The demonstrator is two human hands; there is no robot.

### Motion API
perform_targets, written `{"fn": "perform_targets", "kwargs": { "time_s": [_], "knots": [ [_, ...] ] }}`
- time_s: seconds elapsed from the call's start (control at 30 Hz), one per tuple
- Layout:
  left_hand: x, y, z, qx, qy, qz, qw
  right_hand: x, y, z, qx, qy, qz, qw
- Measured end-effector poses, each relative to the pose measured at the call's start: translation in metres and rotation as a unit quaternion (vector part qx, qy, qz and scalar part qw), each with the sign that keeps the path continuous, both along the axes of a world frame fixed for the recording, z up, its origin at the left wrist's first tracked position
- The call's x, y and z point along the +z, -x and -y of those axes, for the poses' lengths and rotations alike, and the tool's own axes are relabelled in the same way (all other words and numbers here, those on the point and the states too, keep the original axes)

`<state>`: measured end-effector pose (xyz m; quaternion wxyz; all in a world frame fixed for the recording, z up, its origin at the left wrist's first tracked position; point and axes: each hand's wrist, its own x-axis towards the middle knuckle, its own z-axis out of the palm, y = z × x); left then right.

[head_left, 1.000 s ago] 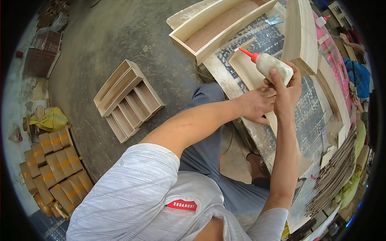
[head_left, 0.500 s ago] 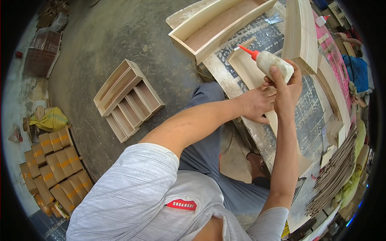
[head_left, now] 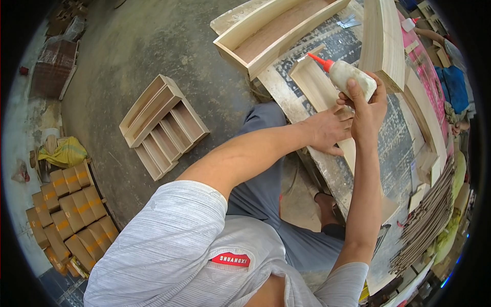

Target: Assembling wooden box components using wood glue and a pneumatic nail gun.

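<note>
1. The white squeeze bottle (head_left: 353,81), gripped in the right hand (head_left: 368,113), has been shifted slightly upward and to the right.
2. At the far right, a co-worker's forearm (head_left: 430,35) has been brought higher, near a second red-tipped bottle (head_left: 409,24).

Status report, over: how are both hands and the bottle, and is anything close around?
Right hand gripping white bottle, red nozzle toward upper left. Left hand over wooden part. Large wooden piece close beyond bottle.
</note>
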<state>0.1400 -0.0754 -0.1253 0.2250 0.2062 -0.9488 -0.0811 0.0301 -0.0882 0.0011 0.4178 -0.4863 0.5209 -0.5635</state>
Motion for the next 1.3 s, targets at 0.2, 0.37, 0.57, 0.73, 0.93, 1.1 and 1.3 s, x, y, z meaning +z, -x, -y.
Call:
{"fn": "perform_targets", "kwargs": {
  "time_s": [0.2, 0.37, 0.57, 0.73, 0.93, 1.1, 1.3],
  "knots": [
    [0.009, 0.003, -0.001, 0.000, -0.002, 0.075, 0.997, -0.001, 0.006, 0.003, -0.006, 0.002, -0.005, 1.000],
    [-0.001, 0.002, 0.000, 0.003, 0.014, 0.023, 1.000, -0.002, 0.004, 0.005, -0.006, 0.003, -0.006, 1.000],
    [0.004, 0.004, 0.000, -0.004, 0.007, 0.039, 0.999, -0.004, 0.008, 0.009, -0.014, 0.001, 0.002, 1.000],
    [0.002, 0.003, 0.000, 0.000, 0.006, 0.043, 0.999, -0.005, 0.007, 0.010, -0.018, 0.001, 0.008, 1.000],
    [0.005, 0.003, -0.001, 0.008, 0.008, 0.058, 0.998, -0.006, 0.012, 0.013, -0.020, 0.007, 0.010, 1.000],
    [0.005, 0.002, 0.000, 0.008, 0.005, 0.031, 0.999, -0.003, 0.013, 0.017, -0.028, 0.008, -0.006, 1.000],
    [0.006, 0.001, -0.001, 0.003, -0.003, -0.002, 1.000, -0.003, 0.016, 0.021, -0.029, 0.012, -0.001, 1.000]
  ]
}}
